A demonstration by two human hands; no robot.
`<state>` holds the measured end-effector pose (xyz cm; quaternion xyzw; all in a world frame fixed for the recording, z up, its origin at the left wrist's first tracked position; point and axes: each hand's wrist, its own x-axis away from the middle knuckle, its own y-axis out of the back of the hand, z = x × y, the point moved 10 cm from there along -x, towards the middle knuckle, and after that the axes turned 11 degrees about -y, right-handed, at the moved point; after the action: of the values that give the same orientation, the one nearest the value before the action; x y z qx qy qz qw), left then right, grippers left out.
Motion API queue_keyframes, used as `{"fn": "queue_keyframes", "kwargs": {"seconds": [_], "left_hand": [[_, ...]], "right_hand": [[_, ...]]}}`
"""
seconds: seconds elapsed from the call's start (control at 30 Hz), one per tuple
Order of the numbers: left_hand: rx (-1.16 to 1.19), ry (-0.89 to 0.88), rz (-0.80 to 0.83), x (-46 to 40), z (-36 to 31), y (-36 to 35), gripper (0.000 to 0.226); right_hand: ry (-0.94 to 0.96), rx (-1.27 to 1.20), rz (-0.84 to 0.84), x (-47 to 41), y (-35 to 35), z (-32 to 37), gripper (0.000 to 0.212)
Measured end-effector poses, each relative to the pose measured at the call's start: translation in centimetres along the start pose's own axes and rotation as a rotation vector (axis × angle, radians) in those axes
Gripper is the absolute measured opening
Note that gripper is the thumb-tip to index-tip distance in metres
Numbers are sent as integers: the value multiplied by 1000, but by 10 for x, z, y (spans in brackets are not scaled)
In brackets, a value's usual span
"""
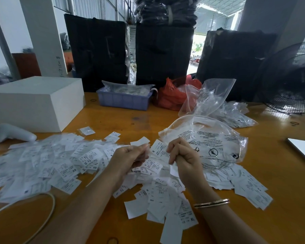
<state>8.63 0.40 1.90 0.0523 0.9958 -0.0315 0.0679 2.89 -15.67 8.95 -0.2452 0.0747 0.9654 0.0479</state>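
Above glossy tabletop (123, 118), thin rectangular label (159, 150)

daylight floods in from the open doorway (197, 48) at the back, blown out white, and the black bundles (164, 53) in front drop to flat silhouette. soft glare sheets across the table (280, 173) on the right, sparkle on the clear bag (218, 147). left hand (130, 155) fingertips smeared by motion, print on the size label (158, 149) readable. edges bow, the label pile (16, 166) at far left is soft.
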Motion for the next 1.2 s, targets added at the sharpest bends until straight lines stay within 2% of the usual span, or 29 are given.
{"fn": "queue_keyframes", "kwargs": {"seconds": [0.1,0.23,0.57,0.77,0.9,0.93,1.03,1.13,1.2], "left_hand": [[7,21,-35,-1,4,4,27],[20,25,-47,-2,5,6,23],[-31,43,37,2,5,-3,31],[51,30,118,8,-4,-13,26],[81,6,152,9,-8,-15,49],[58,-3,162,9,-8,-15,47],[-13,-28,150,8,-7,-13,22],[21,-50,89,5,-9,-9,21],[65,-56,47,4,-11,-6,22]], "right_hand": [[37,-7,-30,0,6,6,36],[57,3,-45,-1,10,10,36],[39,182,167,5,-19,6,28],[-8,167,72,1,-6,-2,33],[3,202,73,1,-6,-2,33],[10,217,91,2,-9,-2,32],[16,186,145,6,-18,3,30],[-141,-108,134,4,-14,-8,20],[-341,-219,123,6,-17,-28,31]]}}
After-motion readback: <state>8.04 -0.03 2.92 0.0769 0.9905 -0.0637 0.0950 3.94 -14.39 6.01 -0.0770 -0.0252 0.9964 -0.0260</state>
